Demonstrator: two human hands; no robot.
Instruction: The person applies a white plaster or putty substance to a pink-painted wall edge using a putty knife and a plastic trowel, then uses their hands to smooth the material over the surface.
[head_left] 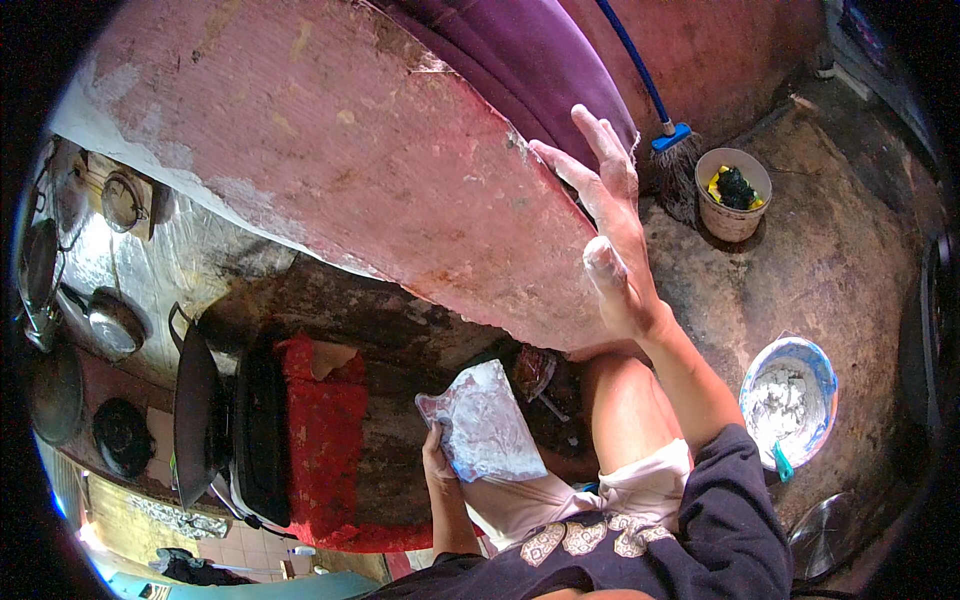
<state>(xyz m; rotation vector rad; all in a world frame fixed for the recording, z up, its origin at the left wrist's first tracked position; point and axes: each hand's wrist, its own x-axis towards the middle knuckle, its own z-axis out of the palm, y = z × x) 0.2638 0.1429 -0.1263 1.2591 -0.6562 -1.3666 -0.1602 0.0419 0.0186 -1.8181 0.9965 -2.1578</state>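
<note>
My left hand [437,457] grips the edge of a flat piece [490,425] smeared with white paste, held low above my lap. What the flat piece is made of cannot be told under the smears. My right hand [618,225] is raised, fingers stretched out and dusted white, holding nothing. It is beside the edge of a worn pink wall [350,140], close to a purple curtain [510,60]; whether it touches the wall cannot be told. To my right stands a basin [785,395] of white paste, with a green-handled tool [782,462] at its rim.
A blue-handled mop [672,140] leans at the far right, next to a pale bucket [735,195] with dark and yellow things inside. On the left are several pans [117,320], a large wok [195,405] and a red-covered surface [325,440]. A round metal lid-like disc [825,535] is near right.
</note>
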